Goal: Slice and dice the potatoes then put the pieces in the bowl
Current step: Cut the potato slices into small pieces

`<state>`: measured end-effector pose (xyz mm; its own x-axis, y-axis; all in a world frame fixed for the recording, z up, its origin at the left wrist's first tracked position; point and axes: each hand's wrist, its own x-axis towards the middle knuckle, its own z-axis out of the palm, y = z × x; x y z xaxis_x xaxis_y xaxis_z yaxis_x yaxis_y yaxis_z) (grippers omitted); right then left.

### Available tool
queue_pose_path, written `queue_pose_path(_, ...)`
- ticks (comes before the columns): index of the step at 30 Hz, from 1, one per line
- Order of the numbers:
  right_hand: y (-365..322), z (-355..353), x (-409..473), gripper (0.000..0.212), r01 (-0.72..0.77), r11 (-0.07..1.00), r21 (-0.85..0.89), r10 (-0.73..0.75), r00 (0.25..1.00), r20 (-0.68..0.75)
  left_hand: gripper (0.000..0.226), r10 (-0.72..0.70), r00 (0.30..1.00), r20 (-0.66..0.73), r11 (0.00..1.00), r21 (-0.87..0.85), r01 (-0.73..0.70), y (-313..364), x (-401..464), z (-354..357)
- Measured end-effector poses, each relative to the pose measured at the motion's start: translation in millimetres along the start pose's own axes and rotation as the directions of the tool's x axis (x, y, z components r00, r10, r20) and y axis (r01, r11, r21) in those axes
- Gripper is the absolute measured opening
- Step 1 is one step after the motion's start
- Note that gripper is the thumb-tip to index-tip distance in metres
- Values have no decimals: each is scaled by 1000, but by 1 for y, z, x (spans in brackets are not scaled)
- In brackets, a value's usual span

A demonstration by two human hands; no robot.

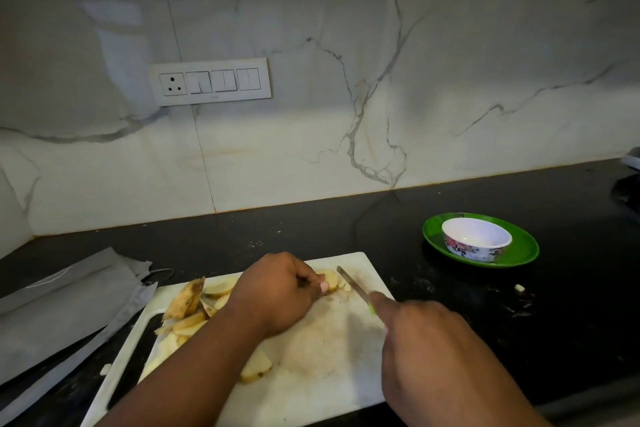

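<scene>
On the white cutting board point(332, 357) my left hand point(277, 291) presses down on a pale potato piece point(330, 279) near the board's far edge. My right hand point(426, 347) grips a knife point(351, 282) with a green handle; its blade rests against the right side of that piece, with small cut bits beside it. Several potato wedges and peels point(188, 305) lie heaped on the board's left side, and one wedge point(256, 366) sits under my left forearm. The white floral bowl point(476, 239) is empty, to the right beyond the board.
The bowl stands on a green plate point(519, 253) on the black counter point(485, 322). A grey cloth bag point(62, 308) lies left of the board. One stray potato bit point(518, 287) sits on the counter at right. A marble wall with a switch panel point(211, 81) rises behind.
</scene>
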<state>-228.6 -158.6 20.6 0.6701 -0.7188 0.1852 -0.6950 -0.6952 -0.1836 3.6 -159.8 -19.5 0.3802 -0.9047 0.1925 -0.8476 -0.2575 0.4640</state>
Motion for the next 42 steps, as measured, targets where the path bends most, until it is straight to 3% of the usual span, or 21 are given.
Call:
queue_pose_path(5, -3, 16, 28, 52, 25, 999, 36, -19, 991, -135, 16, 4, 1000, 6, 1000, 2, -4, 1, -3, -1)
queue_pose_path(15, -6, 28, 40, 46, 26, 998, 62, -20, 995, -94, 12, 5, 1000, -6, 1000, 14, -4, 0, 2, 1)
queue_pose_path(24, 0, -2, 3, 71, 8, 1000, -21, -3, 978, 208, 9, -7, 1000, -21, 999, -32, 7, -5, 4, 4)
queue_pose_path(29, -6, -6, 11, 60, 25, 1000, -6, -25, 999, 43, 9, -54, 998, -30, 986, -160, 49, -7, 3, 2)
queue_pose_path(33, -11, 15, 38, 46, 7, 1000, 27, -6, 999, -41, 10, -69, 997, -25, 984, -168, 64, -3, 0, 1)
queue_pose_path(38, -18, 28, 53, 40, 28, 998, 51, -27, 999, -27, 12, -67, 998, -9, 987, -149, 65, -5, 1, 0)
queue_pose_path(42, -17, 31, 49, 53, 6, 1000, 12, -6, 999, 36, 16, -58, 998, -13, 992, -117, 56, -4, 1, 1)
